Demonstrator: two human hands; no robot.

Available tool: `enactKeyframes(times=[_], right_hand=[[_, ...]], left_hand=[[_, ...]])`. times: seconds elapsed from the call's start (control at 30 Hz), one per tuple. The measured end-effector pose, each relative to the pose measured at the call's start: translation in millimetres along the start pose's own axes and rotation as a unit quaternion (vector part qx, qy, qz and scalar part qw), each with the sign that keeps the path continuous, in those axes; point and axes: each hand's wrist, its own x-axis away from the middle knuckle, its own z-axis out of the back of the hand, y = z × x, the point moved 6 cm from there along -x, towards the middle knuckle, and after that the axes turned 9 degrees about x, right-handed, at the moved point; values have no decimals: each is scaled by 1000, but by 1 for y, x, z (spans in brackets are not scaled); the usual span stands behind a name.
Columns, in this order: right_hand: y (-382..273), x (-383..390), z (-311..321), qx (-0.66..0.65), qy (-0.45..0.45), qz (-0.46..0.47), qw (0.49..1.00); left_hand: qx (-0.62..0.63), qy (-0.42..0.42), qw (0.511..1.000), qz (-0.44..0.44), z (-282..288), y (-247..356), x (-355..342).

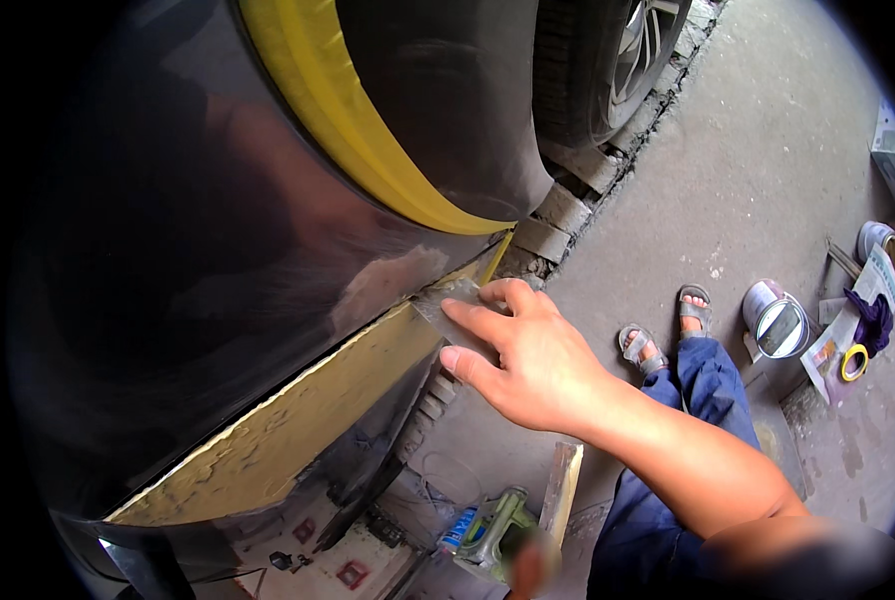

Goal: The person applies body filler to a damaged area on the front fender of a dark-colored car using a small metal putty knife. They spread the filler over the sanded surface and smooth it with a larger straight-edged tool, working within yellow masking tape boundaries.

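Note:
A thin grey spreader [436,305] is pinched in the fingers and thumb of my right hand [538,360]. Its flat blade rests against the dark car panel's lower edge, close to the corner of the wheel arch. Yellowish putty [298,420] coats a long strip below that edge, smooth in places and pitted in others. A dull sanded patch [388,285] lies just above the blade. At the bottom of the view, my blurred left hand [534,568] shows only in part, closed at the lower end of a narrow putty-smeared board [562,490].
Yellow masking [348,120] lines the wheel arch beside a tyre [578,80]. Bricks [565,208] border the concrete floor. An open can [778,325] stands right of my sandalled feet, near newspaper, a purple cloth [871,318] and a tape roll [854,362]. A green tool [503,525] lies below.

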Motion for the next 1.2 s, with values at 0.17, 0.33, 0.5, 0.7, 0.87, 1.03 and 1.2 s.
enactKeyframes(times=[0.17,0.33,0.5,0.7,0.87,1.03,1.2], right_hand=[[17,-3,-10,-4,9,-17,1000],[30,-5,-17,-12,-2,-40,999],[45,-9,-23,-27,-10,-60,998],[61,-13,-30,-20,-15,-89,996],[80,-21,-38,-29,-33,-120,992],[110,-10,-34,-30,-43,-135,989],[154,62,-28,-58,-81,-113,989]], left_hand=[[8,-9,1000,-9,1,1,0],[-2,-7,1000,-9,1,-2,-1],[14,-4,1000,-13,0,-9,-3],[6,9,1000,10,0,-8,-4],[-6,17,1000,11,1,-2,-3],[-26,7,1000,-14,4,10,-12],[-9,2,997,-80,17,51,-52]])
